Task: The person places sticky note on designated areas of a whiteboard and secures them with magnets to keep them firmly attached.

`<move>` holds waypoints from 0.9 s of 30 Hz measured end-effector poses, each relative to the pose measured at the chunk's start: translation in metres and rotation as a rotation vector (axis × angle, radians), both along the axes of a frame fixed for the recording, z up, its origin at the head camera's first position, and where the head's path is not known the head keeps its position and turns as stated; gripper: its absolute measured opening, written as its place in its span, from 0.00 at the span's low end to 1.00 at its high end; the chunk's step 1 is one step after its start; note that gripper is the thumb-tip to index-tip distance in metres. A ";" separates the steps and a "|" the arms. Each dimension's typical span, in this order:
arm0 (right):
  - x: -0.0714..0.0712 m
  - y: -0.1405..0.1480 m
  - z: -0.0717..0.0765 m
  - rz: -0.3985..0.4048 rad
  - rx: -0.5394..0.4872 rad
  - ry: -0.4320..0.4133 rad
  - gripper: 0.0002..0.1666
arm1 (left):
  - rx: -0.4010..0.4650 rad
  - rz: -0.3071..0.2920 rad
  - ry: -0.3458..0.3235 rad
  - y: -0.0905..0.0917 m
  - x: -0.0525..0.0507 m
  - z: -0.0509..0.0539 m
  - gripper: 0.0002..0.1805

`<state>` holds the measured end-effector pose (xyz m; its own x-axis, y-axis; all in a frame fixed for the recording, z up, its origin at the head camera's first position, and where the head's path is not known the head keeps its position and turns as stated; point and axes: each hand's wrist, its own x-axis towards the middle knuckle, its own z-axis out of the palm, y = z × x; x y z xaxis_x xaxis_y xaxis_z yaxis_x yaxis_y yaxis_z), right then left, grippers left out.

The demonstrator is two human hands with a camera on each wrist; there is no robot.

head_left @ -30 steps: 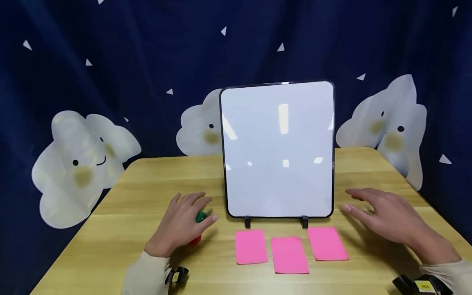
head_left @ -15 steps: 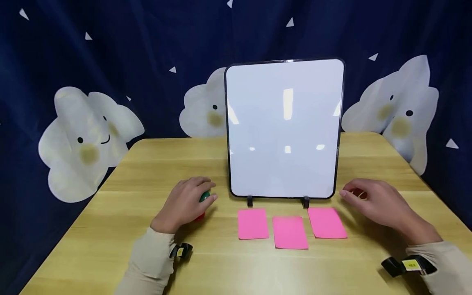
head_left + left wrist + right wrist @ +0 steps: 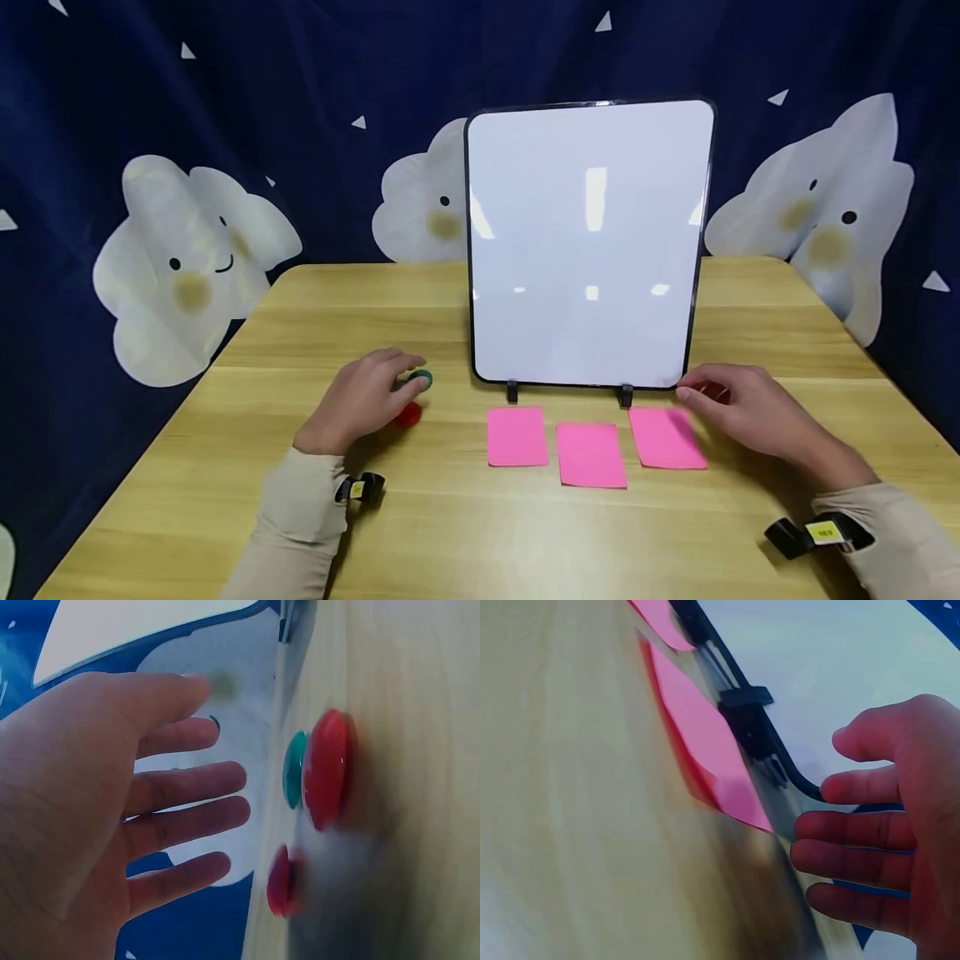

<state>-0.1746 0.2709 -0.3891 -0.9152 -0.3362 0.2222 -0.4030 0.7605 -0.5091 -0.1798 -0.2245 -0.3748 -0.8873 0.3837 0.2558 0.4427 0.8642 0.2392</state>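
My left hand (image 3: 362,402) hovers just left of small round pieces on the table, its fingers extended and holding nothing. The head view shows a green piece (image 3: 422,380) by its fingertips and a red one (image 3: 407,415) beside its thumb. In the left wrist view a green disc (image 3: 293,771) and two red discs (image 3: 325,771) lie past the left hand (image 3: 180,780). At the lower right corner of the whiteboard (image 3: 588,250) is my right hand (image 3: 757,408), thumb and fingers apart with nothing between them; whether the fingertips touch the frame is unclear.
Three pink paper notes lie in front of the board: left (image 3: 517,437), middle (image 3: 591,455) and right (image 3: 667,438). Two small black feet (image 3: 626,396) hold up the board. Behind the wooden table (image 3: 480,542) hangs a dark blue curtain (image 3: 300,75) with clouds.
The head view has tilted downward. My right hand has moved left to the board's lower corner. My left hand has shifted slightly, and more of the red and green pieces shows beside it.
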 end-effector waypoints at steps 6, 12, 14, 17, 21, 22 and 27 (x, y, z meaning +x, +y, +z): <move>-0.003 -0.007 -0.002 0.038 0.010 0.022 0.05 | 0.052 0.020 -0.052 -0.006 0.000 -0.002 0.14; -0.003 -0.007 -0.002 0.055 0.022 0.025 0.04 | 0.063 0.028 -0.137 -0.006 -0.001 0.000 0.08; -0.003 -0.006 -0.003 0.054 0.035 0.004 0.06 | 0.060 0.028 -0.165 -0.007 0.000 0.001 0.08; -0.003 -0.004 -0.004 0.058 0.052 -0.037 0.08 | 0.065 0.029 -0.213 -0.008 0.002 0.001 0.08; -0.003 -0.004 -0.005 0.074 0.072 -0.068 0.10 | 0.075 0.028 -0.270 -0.009 0.004 0.000 0.07; -0.003 -0.004 -0.005 0.078 0.075 -0.071 0.11 | 0.079 0.026 -0.283 -0.008 0.005 0.000 0.07; -0.001 -0.002 -0.006 0.074 0.092 -0.082 0.13 | 0.095 0.022 -0.338 -0.006 0.004 0.000 0.08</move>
<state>-0.1756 0.2691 -0.3952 -0.9007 -0.4194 0.1129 -0.4201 0.7752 -0.4719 -0.1761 -0.2301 -0.3749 -0.9358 0.3520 -0.0204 0.3059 0.8394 0.4493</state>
